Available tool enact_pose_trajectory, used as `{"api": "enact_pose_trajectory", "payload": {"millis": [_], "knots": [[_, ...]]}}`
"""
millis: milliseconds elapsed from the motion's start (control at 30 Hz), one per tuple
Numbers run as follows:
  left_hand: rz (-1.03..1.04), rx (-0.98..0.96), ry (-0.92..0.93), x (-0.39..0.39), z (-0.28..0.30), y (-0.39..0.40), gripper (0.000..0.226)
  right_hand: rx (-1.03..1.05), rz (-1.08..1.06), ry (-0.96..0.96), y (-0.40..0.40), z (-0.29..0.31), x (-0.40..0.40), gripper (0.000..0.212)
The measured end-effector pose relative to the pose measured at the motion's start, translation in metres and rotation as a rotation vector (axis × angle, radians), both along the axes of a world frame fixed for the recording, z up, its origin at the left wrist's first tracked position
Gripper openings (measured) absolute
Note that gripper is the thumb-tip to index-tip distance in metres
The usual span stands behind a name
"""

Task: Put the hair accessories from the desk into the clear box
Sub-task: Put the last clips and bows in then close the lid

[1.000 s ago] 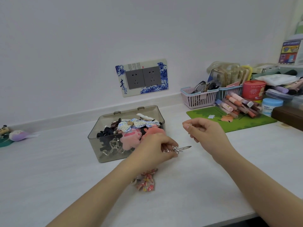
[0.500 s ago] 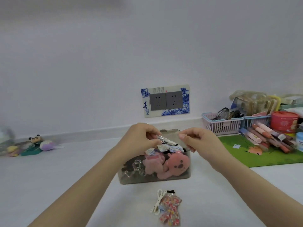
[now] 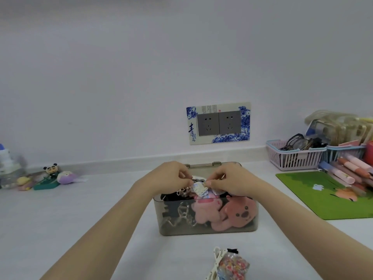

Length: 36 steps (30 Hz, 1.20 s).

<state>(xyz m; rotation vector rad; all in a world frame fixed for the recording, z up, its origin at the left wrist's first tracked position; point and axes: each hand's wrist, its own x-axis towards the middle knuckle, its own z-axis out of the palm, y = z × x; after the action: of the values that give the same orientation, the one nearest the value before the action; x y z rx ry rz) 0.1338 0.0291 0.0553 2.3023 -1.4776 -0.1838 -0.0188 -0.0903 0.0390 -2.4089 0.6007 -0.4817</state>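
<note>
Floral hair bow (image 3: 232, 265) with white cord lying on desk (image 3: 80, 229) at 6 o'clock, unboxed; beyond at 12, clear box (image 3: 205, 217) heaped full, left hand (image 3: 171, 178) and right hand (image 3: 232, 180) each with narrow grip pinching silver clip (image 3: 182, 191) over it — overfilled, clip may slide off.

Plain pale wall (image 3: 141, 67) with a blue-patterned double socket plate (image 3: 219, 123) above a white desk (image 3: 60, 219)

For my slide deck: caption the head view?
Both hands place a silver clip into the clear box.
</note>
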Motion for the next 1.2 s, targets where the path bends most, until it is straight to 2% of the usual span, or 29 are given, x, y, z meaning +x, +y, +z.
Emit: {"api": "enact_pose_trajectory", "payload": {"millis": [133,233,300,433,533,633,767,867,1067,1200], "knots": [[-0.014,-0.025,0.002,-0.010,0.000,0.008,0.024,-0.125,-0.005,0.069,0.002,0.004,0.001,0.021],[-0.010,-0.146,-0.059,-0.023,-0.001,0.020,0.021,-0.260,-0.019,0.104,0.006,0.006,-0.005,0.024],[-0.037,-0.240,-0.082,-0.036,0.000,0.030,0.020,-0.303,-0.020,0.084,0.008,0.006,-0.013,0.024],[-0.118,-0.293,-0.054,-0.063,-0.004,0.050,0.016,-0.348,-0.025,-0.023,0.020,0.006,-0.036,0.020],[-0.163,-0.231,0.014,-0.077,-0.014,0.059,0.014,-0.349,-0.006,-0.093,0.039,0.003,-0.058,0.017],[-0.231,-0.068,0.024,-0.084,-0.031,0.061,0.016,-0.335,0.033,-0.114,0.052,-0.010,-0.073,0.017],[-0.219,0.153,0.072,-0.088,-0.060,0.057,0.042,-0.243,0.201,-0.021,0.055,-0.033,-0.084,0.013],[-0.207,0.130,0.189,-0.090,-0.076,0.053,0.041,-0.141,0.269,0.086,0.050,-0.047,-0.090,0.021],[-0.219,0.043,0.306,-0.079,-0.081,0.054,0.006,-0.096,0.402,0.199,0.048,-0.062,-0.094,0.039],[-0.207,0.027,0.306,-0.077,-0.081,0.058,0.007,-0.119,0.391,0.215,0.044,-0.068,-0.094,0.035]]}}
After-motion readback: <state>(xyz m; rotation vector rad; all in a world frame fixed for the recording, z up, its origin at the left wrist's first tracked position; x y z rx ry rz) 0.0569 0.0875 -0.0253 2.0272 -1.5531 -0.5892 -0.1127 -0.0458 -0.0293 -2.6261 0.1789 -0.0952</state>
